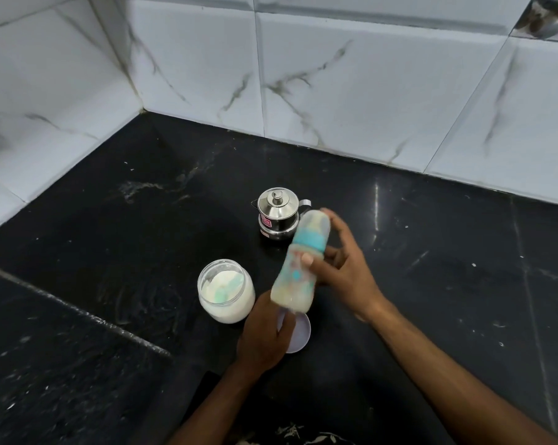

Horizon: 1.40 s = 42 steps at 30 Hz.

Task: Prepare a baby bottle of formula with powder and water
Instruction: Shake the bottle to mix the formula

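A baby bottle (298,268) with a teal collar and clear cap is held tilted above the black counter, blurred by motion, with milky liquid inside. My right hand (341,264) grips its upper body, thumb across the front. My left hand (266,332) is under the bottle's base, fingers curled against it. An open clear jar of white powder (226,292) with a teal scoop inside stands just left of the bottle. A small lidded steel pot (277,213) stands behind the bottle.
A round pale lid (300,335) lies flat on the counter, partly under my left hand. White marble-look tiled walls form a corner at the back left. The black counter (110,252) has a seam and faint powder smears on the left.
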Available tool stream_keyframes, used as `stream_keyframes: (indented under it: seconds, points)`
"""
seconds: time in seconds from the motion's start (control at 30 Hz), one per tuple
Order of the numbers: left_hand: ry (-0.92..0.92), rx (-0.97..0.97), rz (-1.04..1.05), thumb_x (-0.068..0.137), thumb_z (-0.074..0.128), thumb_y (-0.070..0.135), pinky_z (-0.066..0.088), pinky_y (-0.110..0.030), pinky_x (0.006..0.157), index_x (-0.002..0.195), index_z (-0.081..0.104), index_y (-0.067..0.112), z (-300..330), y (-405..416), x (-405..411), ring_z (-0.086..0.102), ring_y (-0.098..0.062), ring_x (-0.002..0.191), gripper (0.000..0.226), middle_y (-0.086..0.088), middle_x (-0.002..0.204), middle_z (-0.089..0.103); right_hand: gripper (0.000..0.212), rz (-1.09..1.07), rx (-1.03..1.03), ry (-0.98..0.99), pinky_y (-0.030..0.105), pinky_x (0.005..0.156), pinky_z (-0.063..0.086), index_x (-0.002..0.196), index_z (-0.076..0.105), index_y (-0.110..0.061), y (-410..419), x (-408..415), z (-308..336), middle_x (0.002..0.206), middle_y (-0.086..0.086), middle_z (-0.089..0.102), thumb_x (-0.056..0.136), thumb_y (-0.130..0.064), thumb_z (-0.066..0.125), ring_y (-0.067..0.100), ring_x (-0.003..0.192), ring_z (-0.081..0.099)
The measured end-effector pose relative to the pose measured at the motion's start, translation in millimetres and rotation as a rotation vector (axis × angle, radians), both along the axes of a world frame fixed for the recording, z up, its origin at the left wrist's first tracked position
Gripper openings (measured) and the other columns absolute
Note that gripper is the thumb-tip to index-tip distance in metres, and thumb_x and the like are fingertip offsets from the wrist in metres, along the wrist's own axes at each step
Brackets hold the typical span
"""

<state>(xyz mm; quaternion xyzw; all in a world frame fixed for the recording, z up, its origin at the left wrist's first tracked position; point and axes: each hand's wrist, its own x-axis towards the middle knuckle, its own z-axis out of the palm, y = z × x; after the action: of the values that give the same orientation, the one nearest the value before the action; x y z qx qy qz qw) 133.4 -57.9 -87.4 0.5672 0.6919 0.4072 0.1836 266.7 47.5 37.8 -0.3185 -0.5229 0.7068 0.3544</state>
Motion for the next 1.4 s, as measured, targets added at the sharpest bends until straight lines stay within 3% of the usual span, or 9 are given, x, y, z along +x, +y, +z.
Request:
stream_keyframes:
  seconds: [0.13,0.3,0.47,0.67,0.83,1.0,1.1,1.2,1.4]
  points:
    - [0.015,0.032,-0.041,0.093,0.048,0.032,0.038,-0.014,0.098,0.122,0.055,0.025,4.5,0.1,1.2,0.052,0.0,0.111,0.031,0.013,0.12,0.057,0.078,-0.246,-0.094,0.115,0.043,0.068,0.059,0.141,0.034,-0.032,12.9,1.2,-1.3,0.103,0.007,0.072,0.078,-0.022,0.079,0.028,0.093,0.071]
    - [0.038,0.018,0.021,0.086,0.053,0.043,0.031,0.0,0.093,0.119,0.052,0.029,-6.3,-1.8,1.1,0.051,0.01,0.11,0.036,0.02,0.115,0.053,0.079,0.105,0.06,-0.062,0.034,0.073,0.059,0.137,0.034,-0.037,-3.3,0.2,-8.0,0.116,0.012,0.067,0.077,-0.007,0.076,0.026,0.1,0.07]
    - [0.031,0.0,-0.032,0.094,0.046,0.032,0.037,-0.015,0.099,0.124,0.057,0.022,6.9,1.0,0.6,0.053,-0.002,0.115,0.033,0.009,0.123,0.059,0.075,-0.295,-0.095,0.148,0.043,0.067,0.059,0.142,0.033,-0.03,18.7,0.9,3.0,0.104,0.007,0.071,0.079,-0.023,0.072,0.027,0.096,0.071]
    - [-0.082,-0.136,0.045,0.088,0.061,0.017,0.03,0.006,0.081,0.119,0.055,0.016,5.8,-2.0,3.3,0.054,-0.003,0.093,0.032,0.02,0.099,0.051,0.083,0.132,0.057,-0.062,0.036,0.075,0.059,0.141,0.034,-0.031,-10.4,0.1,-15.8,0.113,0.013,0.068,0.075,-0.009,0.08,0.029,0.1,0.07]
    - [0.005,-0.066,-0.021,0.094,0.047,0.031,0.028,-0.005,0.099,0.121,0.054,0.025,1.3,0.8,0.2,0.054,-0.008,0.111,0.029,0.01,0.118,0.056,0.076,-0.273,-0.165,0.08,0.04,0.065,0.058,0.138,0.038,-0.034,4.2,-0.1,-11.9,0.11,0.015,0.068,0.075,-0.021,0.078,0.027,0.093,0.071]
    - [-0.043,-0.095,0.058,0.083,0.068,0.005,0.032,0.004,0.08,0.103,0.043,0.045,8.8,-2.5,3.7,0.052,0.012,0.089,0.051,0.026,0.099,0.051,0.08,0.129,0.015,-0.072,0.034,0.072,0.059,0.139,0.034,-0.032,-20.0,1.0,-18.3,0.11,0.014,0.069,0.075,-0.006,0.076,0.025,0.095,0.072]
    - [-0.018,-0.059,-0.003,0.092,0.052,0.028,0.041,-0.016,0.093,0.115,0.055,0.032,10.1,-1.9,2.5,0.054,0.0,0.103,0.023,0.01,0.112,0.059,0.076,-0.158,-0.107,0.037,0.039,0.067,0.059,0.136,0.039,-0.034,-3.5,-0.6,-9.5,0.101,0.007,0.073,0.074,-0.014,0.079,0.024,0.09,0.072]
    - [0.013,-0.062,-0.02,0.094,0.046,0.032,0.034,-0.011,0.099,0.123,0.058,0.019,5.2,0.0,0.9,0.053,-0.004,0.114,0.034,0.005,0.122,0.06,0.077,-0.345,-0.188,0.159,0.046,0.071,0.06,0.141,0.036,-0.031,9.5,0.7,-9.4,0.096,0.0,0.074,0.074,-0.025,0.074,0.025,0.095,0.071]
    - [-0.034,-0.068,-0.011,0.079,0.07,0.018,0.041,-0.008,0.09,0.11,0.052,0.041,6.9,-2.2,0.0,0.056,-0.005,0.101,0.042,0.018,0.105,0.059,0.083,0.144,0.027,-0.094,0.038,0.077,0.059,0.141,0.032,-0.031,-17.9,4.5,-15.6,0.113,0.009,0.069,0.074,-0.008,0.075,0.026,0.101,0.07]
